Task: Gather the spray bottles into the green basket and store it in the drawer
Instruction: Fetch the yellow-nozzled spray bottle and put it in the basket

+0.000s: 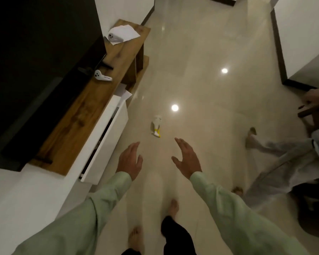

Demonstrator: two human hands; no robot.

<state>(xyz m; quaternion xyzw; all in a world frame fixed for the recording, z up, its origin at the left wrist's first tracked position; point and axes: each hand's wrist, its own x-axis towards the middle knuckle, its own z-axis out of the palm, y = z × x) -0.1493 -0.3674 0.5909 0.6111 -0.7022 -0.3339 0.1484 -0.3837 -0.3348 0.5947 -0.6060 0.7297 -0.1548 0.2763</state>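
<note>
- Both hands extend forward at lower centre of the frame, empty, over the floor. Left hand (130,159) is open with fingers loosely together, palm facing down. Right hand (187,158) is open with fingers spread and thumb apart, palm turned inward.
- Both arms wear pale green sleeves (228,208) running to the bottom corners of the frame.
- Spray bottle (156,127), white with a yellow trigger end, lies on its side on the floor at centre frame, just above the hands and touching neither.
- Floor (201,52) is glossy beige tile; two round ceiling-light reflections (175,107) show on it at centre and centre right.
- Wooden counter top (92,105) runs diagonally along the left side of the frame, over a white cabinet.
- White drawer (107,140) below the counter stands partly pulled out, left of the left hand. Its contents cannot be seen.
- Large black screen (35,61) fills the upper left of the frame, standing on the counter.
- Two white handheld controllers rest on the counter: one (102,76) near the screen base, one (114,38) farther up, on a sheet of white paper (126,32).
- White walls with dark skirting (278,46) bound the floor at upper right.
- Bare feet (173,207) and dark trouser legs of the wearer show at bottom centre.
- Another person's legs (265,144) in light trousers, blurred, enter from the right edge.
- No green basket can be made out.
</note>
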